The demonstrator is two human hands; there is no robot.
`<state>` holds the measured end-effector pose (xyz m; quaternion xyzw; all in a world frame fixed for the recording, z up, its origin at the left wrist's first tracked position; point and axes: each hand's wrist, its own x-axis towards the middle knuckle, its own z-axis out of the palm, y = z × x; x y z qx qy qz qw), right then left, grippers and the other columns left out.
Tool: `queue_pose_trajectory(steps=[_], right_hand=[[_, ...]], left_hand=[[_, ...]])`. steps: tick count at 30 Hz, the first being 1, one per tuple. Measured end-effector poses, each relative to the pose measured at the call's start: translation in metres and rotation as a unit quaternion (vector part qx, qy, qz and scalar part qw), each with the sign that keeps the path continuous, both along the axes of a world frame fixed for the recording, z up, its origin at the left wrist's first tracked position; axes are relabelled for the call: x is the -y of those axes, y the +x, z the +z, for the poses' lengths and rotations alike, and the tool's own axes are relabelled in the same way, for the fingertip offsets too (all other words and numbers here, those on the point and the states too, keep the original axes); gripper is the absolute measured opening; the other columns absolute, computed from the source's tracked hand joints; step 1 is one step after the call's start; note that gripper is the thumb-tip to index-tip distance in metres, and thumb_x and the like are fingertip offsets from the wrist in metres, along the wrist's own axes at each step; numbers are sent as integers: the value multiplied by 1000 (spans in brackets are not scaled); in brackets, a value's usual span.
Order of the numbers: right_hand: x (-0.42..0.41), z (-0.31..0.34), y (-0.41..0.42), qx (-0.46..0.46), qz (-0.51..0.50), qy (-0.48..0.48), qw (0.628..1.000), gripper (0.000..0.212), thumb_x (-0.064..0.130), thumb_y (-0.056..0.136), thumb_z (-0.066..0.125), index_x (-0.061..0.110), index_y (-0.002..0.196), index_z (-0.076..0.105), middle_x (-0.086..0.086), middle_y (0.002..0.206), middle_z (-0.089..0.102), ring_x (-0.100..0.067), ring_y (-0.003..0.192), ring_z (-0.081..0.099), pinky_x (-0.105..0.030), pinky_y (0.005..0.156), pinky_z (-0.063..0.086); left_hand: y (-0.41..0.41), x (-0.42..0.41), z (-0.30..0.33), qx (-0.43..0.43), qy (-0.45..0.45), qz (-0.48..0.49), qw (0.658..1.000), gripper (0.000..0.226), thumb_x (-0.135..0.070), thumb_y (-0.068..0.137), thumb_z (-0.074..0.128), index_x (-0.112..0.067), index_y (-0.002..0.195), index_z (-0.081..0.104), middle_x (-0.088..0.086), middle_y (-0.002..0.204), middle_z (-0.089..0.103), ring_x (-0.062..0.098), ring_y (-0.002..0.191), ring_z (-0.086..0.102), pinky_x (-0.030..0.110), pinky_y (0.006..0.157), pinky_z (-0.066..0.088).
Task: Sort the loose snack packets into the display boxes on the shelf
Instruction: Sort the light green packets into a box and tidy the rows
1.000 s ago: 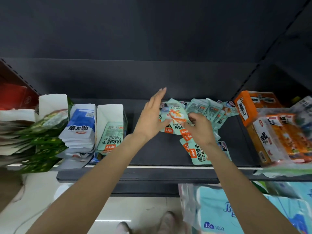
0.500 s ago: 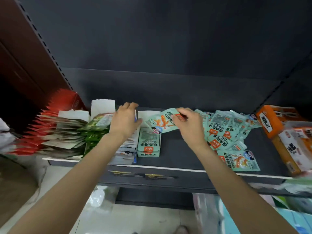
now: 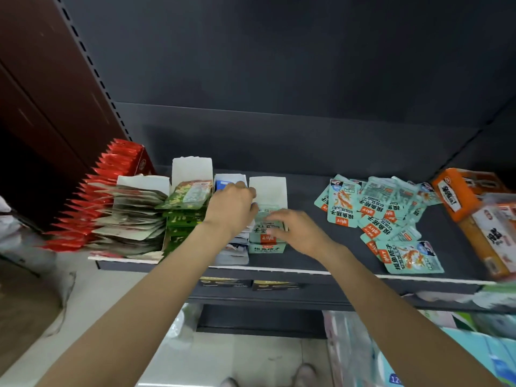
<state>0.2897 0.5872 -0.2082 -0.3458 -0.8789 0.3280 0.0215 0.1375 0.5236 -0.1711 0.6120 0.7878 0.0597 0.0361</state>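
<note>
My left hand [image 3: 233,208] rests on the edge between the blue-packet box [image 3: 229,182] and the mint display box [image 3: 267,191], fingers curled over the top; I cannot tell whether it grips anything. My right hand [image 3: 296,230] lies over the front of the mint display box, fingers spread and fairly straight, pressing on the mint packet [image 3: 264,229] that sits inside it. The loose mint packets [image 3: 374,210] lie in a heap on the dark shelf [image 3: 307,255], well apart to my right, near the orange boxes [image 3: 458,194].
</note>
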Motion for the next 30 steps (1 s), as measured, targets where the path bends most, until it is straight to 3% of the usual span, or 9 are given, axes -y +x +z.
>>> queue_pose_trajectory(steps=[3, 6, 9, 14, 18, 19, 21, 26, 30], right_hand=[[-15, 4, 31, -136, -147, 27, 979, 26, 7, 92, 55, 11, 115, 65, -5, 115, 65, -14, 103, 61, -23, 91, 46], [-47, -13, 72, -92, -251, 52, 962, 26, 4, 90, 54, 8, 113, 65, -8, 115, 66, -21, 105, 62, -23, 89, 44], [-72, -32, 105, -2, -310, 29, 950, 37, 11, 89, 59, 6, 126, 56, -15, 127, 58, -29, 117, 55, -31, 96, 40], [-116, -61, 134, -54, -446, -183, 874, 50, 15, 87, 63, 7, 134, 47, -13, 120, 55, -31, 115, 54, -36, 96, 42], [-138, -69, 133, -127, -504, -296, 801, 3, 5, 87, 61, 5, 88, 59, -12, 82, 56, -21, 69, 56, -26, 64, 54], [-142, -70, 133, -121, -512, -309, 792, 18, 3, 87, 61, 8, 72, 52, -10, 69, 50, -18, 57, 49, -22, 49, 49], [-148, -74, 133, -114, -500, -315, 798, 29, 9, 85, 66, 12, 65, 45, -7, 63, 43, -15, 49, 38, -23, 40, 35], [-143, -60, 131, -196, -447, -177, 854, 7, 6, 84, 63, 7, 90, 59, -11, 96, 64, -25, 85, 59, -33, 74, 47], [-125, -24, 131, -254, -379, -24, 890, 13, 8, 86, 62, 7, 99, 63, 3, 95, 63, -9, 90, 57, -9, 73, 40]], left_hand=[[26, -11, -1, -12, 47, -49, 998, 34, -27, 97, 40, -14, 126, 53, 6, 125, 54, 25, 116, 50, 37, 92, 41], [66, -31, -6, 9, 69, -111, 991, 34, -28, 97, 40, -16, 126, 52, 5, 124, 54, 24, 116, 49, 34, 92, 40], [100, -63, -26, 132, 19, -123, 983, 33, -24, 94, 48, -14, 125, 54, 8, 121, 54, 24, 113, 51, 36, 90, 44], [137, -125, -69, 367, -113, 12, 923, 31, -10, 89, 54, -2, 119, 55, 12, 118, 61, 26, 111, 57, 33, 93, 47], [151, -154, -90, 413, -141, 114, 893, 31, -7, 91, 48, -4, 122, 54, 12, 122, 59, 24, 110, 56, 28, 88, 45], [154, -158, -92, 412, -139, 131, 891, 32, -7, 92, 48, -4, 123, 53, 11, 123, 58, 25, 111, 56, 28, 88, 45], [157, -162, -95, 415, -129, 165, 885, 32, -8, 92, 52, -3, 123, 56, 11, 120, 60, 24, 110, 57, 27, 88, 45], [157, -153, -93, 483, -85, 178, 853, 17, -1, 84, 60, -10, 96, 68, 7, 101, 69, 16, 91, 63, 24, 91, 49], [144, -138, -63, 364, 42, 94, 926, 28, -8, 88, 56, -13, 113, 66, 1, 103, 69, 11, 91, 63, 20, 89, 47]])
